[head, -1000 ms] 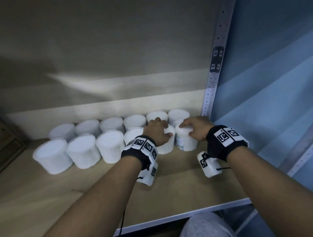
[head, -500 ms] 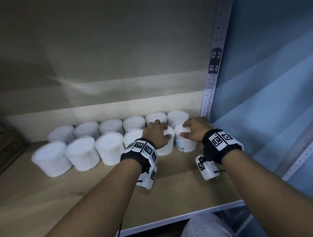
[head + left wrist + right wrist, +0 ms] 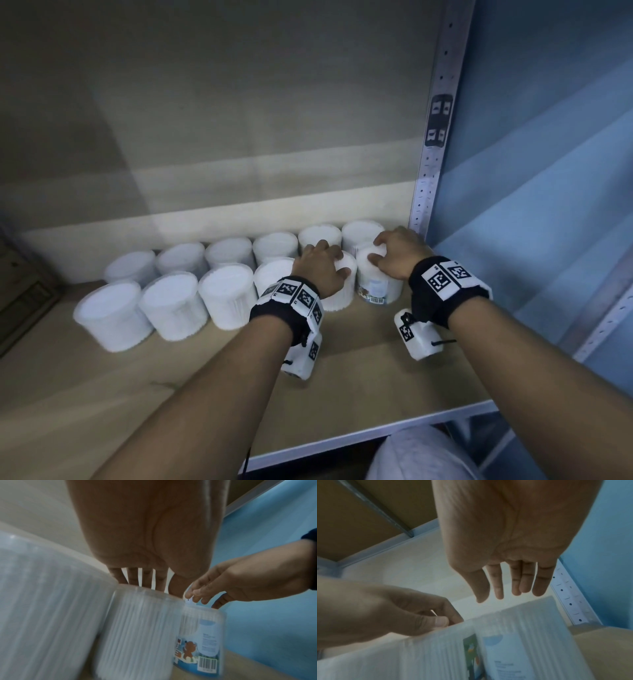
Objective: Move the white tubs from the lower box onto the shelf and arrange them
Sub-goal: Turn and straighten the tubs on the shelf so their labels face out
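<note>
Two rows of white tubs stand on the wooden shelf (image 3: 359, 394): a back row (image 3: 226, 251) against the wall and a front row (image 3: 171, 305). My left hand (image 3: 320, 270) lies over the top of a front-row tub (image 3: 339, 298), fingers curled over its lid and thumb at the rim (image 3: 436, 620). The rightmost front tub (image 3: 376, 291) carries a blue label with a barcode (image 3: 205, 635). My right hand (image 3: 394, 260) is over it with straight, relaxed fingers (image 3: 505, 595), fingertips at the lid. The lower box is out of view.
A perforated metal upright (image 3: 431, 154) stands just behind and right of the labelled tub, with a blue wall (image 3: 548, 171) beyond it. A dark brown object (image 3: 24, 301) sits at the shelf's left end. The front half of the shelf is bare wood.
Both hands stay on the same two front-right tubs. The view has shifted slightly; no tub has visibly been lifted or let go.
</note>
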`<state>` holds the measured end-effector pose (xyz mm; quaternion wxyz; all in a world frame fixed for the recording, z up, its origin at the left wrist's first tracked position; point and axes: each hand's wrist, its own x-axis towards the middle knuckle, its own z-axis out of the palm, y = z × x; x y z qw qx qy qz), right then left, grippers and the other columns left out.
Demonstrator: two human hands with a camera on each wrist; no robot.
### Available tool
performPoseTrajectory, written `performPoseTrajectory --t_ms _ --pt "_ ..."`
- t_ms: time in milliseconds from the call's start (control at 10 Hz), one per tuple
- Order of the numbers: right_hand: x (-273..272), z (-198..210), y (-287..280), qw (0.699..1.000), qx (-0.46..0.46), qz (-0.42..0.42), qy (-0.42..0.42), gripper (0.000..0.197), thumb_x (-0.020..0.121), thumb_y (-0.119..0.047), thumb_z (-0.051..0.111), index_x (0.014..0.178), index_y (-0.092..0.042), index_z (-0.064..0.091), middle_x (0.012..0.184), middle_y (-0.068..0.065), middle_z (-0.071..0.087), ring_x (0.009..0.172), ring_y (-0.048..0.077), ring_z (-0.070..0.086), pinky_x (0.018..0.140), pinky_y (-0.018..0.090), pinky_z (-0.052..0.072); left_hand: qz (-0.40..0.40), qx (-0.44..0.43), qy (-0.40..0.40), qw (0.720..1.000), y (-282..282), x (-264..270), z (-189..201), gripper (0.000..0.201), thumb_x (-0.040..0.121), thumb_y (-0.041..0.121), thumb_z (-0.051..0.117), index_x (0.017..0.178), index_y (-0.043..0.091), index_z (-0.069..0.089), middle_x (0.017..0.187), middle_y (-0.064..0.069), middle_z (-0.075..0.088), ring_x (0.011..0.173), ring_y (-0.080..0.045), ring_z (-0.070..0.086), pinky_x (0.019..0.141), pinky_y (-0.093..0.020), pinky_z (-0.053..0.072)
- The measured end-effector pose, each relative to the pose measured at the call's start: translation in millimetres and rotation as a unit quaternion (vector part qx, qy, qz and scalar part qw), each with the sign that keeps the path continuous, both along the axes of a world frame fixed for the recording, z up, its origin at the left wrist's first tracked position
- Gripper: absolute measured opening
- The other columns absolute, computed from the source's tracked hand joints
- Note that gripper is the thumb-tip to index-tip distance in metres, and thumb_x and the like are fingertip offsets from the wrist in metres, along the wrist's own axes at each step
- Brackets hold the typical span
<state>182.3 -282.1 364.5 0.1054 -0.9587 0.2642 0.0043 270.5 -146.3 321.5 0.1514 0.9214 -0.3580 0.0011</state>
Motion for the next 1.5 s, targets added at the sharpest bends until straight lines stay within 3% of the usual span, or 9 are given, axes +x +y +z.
performPoseTrajectory --t_ms 200,400,600,700,800,1000,1100,1400,1500 --pt "4.9 -5.2 0.3 0.999 -0.011 -0.014 0.044 0.06 0.093 -0.049 0.048 0.137 -0.007 0.046 0.141 0.018 0.039 0.131 0.035 0.036 0.106 0.038 0.032 -0.002 0.005 0.007 1.0 -0.3 -1.1 -0.8 0.042 0.092 0.04 0.05 0.129 0.019 0.05 0.131 -0.006 0.047 0.125 -0.031 0.04 0.102 -0.043 0.039" --pt "4.9 -3.5 -2.0 0.997 -0.024 0.012 0.066 0.056 0.094 -0.045 0.05 0.143 -0.02 0.04 0.148 0.01 0.035 0.135 0.03 0.035 0.11 0.035 0.028 -0.003 0.011 0.005 1.0 -0.1 -1.8 0.2 0.042 0.093 0.039 0.048 0.13 0.018 0.05 0.131 -0.006 0.047 0.125 -0.03 0.04 0.102 -0.044 0.039" --pt "6.4 -8.2 -17.4 0.997 -0.021 0.036 0.061 0.046 0.079 -0.032 0.06 0.122 -0.048 0.054 0.139 -0.006 0.054 0.121 0.023 0.055 0.105 0.033 0.044 -0.002 0.013 0.007 1.0 -1.1 -2.1 -0.2 0.042 0.094 0.04 0.048 0.129 0.018 0.05 0.131 -0.005 0.046 0.126 -0.03 0.039 0.101 -0.044 0.039" --pt "4.8 -10.0 -23.0 0.999 0.016 0.03 0.029 0.053 0.08 -0.016 0.052 0.125 -0.044 0.052 0.139 -0.001 0.053 0.122 0.027 0.055 0.104 0.034 0.046 -0.001 0.014 0.005 1.0 -1.5 -3.1 0.1 0.041 0.094 0.039 0.047 0.129 0.018 0.049 0.132 -0.005 0.046 0.126 -0.029 0.039 0.1 -0.044 0.039" --pt "3.9 -7.5 -18.6 1.0 0.01 0.013 -0.005 0.041 0.09 -0.033 0.051 0.131 -0.029 0.051 0.14 0.004 0.049 0.126 0.03 0.049 0.107 0.042 0.04 -0.001 0.019 0.0 1.0 -2.0 -3.7 -0.2 0.041 0.095 0.039 0.046 0.13 0.018 0.049 0.132 -0.005 0.046 0.127 -0.029 0.039 0.1 -0.044 0.038" --pt "4.6 -15.3 -4.8 0.999 -0.027 -0.022 0.026 0.058 0.093 -0.048 0.048 0.132 -0.005 0.05 0.138 0.018 0.041 0.131 0.035 0.035 0.107 0.041 0.032 -0.002 0.017 0.003 1.0 -1.1 -4.7 -0.5 0.041 0.095 0.039 0.046 0.13 0.018 0.049 0.133 -0.006 0.046 0.126 -0.03 0.038 0.1 -0.043 0.038" --pt "9.2 -13.3 -6.2 0.999 -0.035 -0.016 0.037 0.059 0.092 -0.049 0.05 0.132 -0.005 0.05 0.135 0.018 0.044 0.127 0.035 0.041 0.105 0.04 0.035 -0.003 0.019 0.001 1.0 -0.9 -4.8 -1.1 0.042 0.095 0.039 0.045 0.131 0.018 0.048 0.133 -0.006 0.045 0.126 -0.03 0.038 0.101 -0.043 0.038" --pt "8.3 -12.5 -19.6 0.997 -0.05 0.044 0.034 0.046 0.085 -0.041 0.056 0.13 -0.035 0.052 0.139 -0.002 0.053 0.126 0.026 0.05 0.109 0.042 0.037 -0.005 0.019 -0.001 1.0 -0.3 -4.7 -1.4 0.041 0.096 0.039 0.044 0.131 0.018 0.047 0.133 -0.005 0.044 0.127 -0.029 0.037 0.101 -0.044 0.037" --pt "11.3 -13.5 -14.5 0.999 -0.042 0.018 0.012 0.05 0.092 -0.045 0.05 0.135 -0.021 0.05 0.14 0.01 0.046 0.128 0.032 0.045 0.11 0.044 0.034 -0.005 0.016 -0.003 1.0 0.5 -5.2 -1.5 0.041 0.096 0.039 0.043 0.131 0.017 0.047 0.134 -0.005 0.044 0.127 -0.029 0.037 0.1 -0.044 0.037"
